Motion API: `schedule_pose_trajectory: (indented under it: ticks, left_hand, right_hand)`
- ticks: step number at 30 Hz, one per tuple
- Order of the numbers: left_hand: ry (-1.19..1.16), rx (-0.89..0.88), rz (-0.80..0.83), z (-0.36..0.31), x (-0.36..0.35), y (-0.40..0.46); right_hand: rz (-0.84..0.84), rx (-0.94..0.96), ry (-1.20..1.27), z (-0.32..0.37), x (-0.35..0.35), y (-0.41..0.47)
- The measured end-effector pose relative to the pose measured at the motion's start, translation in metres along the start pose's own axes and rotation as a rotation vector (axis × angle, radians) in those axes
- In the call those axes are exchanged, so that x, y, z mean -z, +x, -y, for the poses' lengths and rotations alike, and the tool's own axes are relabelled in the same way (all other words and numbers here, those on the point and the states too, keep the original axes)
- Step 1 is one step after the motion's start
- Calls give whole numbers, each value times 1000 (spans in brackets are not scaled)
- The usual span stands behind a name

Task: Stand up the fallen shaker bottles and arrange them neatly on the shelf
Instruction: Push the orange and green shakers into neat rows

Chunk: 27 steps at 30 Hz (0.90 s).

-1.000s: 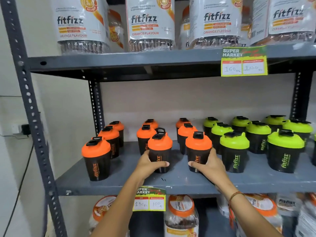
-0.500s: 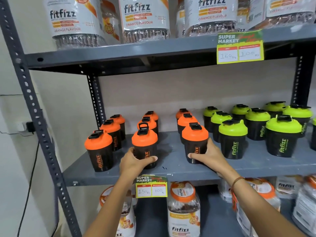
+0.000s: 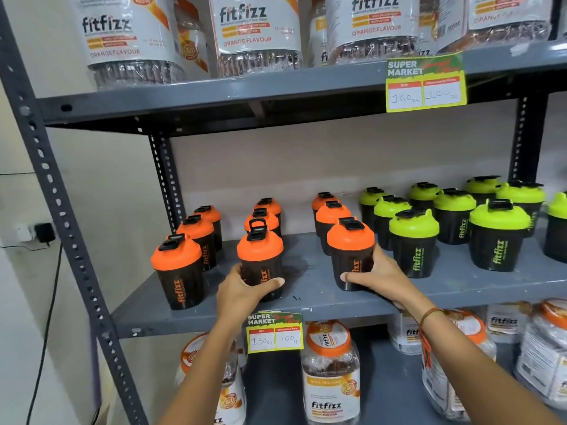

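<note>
On the grey middle shelf (image 3: 306, 311) black shaker bottles stand upright in rows running front to back, orange-lidded on the left and green-lidded (image 3: 414, 240) on the right. My left hand (image 3: 245, 289) wraps the base of the front orange-lidded bottle of the middle row (image 3: 260, 256), whose lid loop sticks up. My right hand (image 3: 377, 277) grips the base of the front orange-lidded bottle of the row to the right (image 3: 351, 250). A third front orange-lidded bottle (image 3: 178, 268) stands untouched at the far left.
Large Fitfizz jars (image 3: 257, 35) fill the shelf above, and more jars (image 3: 331, 372) stand below. Price tags (image 3: 274, 332) hang on the shelf edges. A perforated grey upright (image 3: 61, 222) frames the left side, with a wall plug and cable (image 3: 44, 233) beyond it.
My left hand slid its orange-lidded bottle leftward along the shelf front, widening the gap to the bottle in my right hand. The right hand has kept its grip in place.
</note>
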<state>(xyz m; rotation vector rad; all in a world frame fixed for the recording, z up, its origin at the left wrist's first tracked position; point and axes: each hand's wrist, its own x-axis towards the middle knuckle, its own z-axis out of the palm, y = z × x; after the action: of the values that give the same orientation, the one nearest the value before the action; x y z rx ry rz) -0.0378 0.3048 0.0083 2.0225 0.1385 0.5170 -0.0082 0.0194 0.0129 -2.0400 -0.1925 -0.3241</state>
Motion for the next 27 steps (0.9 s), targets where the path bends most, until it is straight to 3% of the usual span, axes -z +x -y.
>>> schedule_pose_trajectory:
  ticks: [7, 10, 12, 13, 15, 17, 21, 23, 27]
  left_hand:
    - [-9, -48, -9, -2, -2, -7]
    - [-205, -119, -315, -15, -10, -35]
    - [-350, -319, -469, -31, -24, -65]
    - [-376, -426, -471, -41, -35, -80]
    - [-365, -602, -338, -61, -63, -104]
    - [-274, -689, -93, -82, -94, -118]
    - [-27, -532, 349, -118, -157, -121]
    - [-10, -384, 417, -129, -183, -108]
    - [-37, -123, 388, -143, -218, -77]
  right_hand:
    - [11, 21, 66, 2, 5, -10]
    - [-74, 50, 117, -10, 14, -26]
    - [-233, 109, 92, -18, 23, -41]
    - [-343, 158, 69, -22, 30, -48]
    - [-551, 251, 35, -26, 51, -58]
    - [-702, 298, 16, -30, 79, -62]
    - [-877, 219, -60, -50, 142, -56]
    - [-821, 105, -128, -66, 169, -49]
    - [-578, -66, -146, -105, 208, -28]
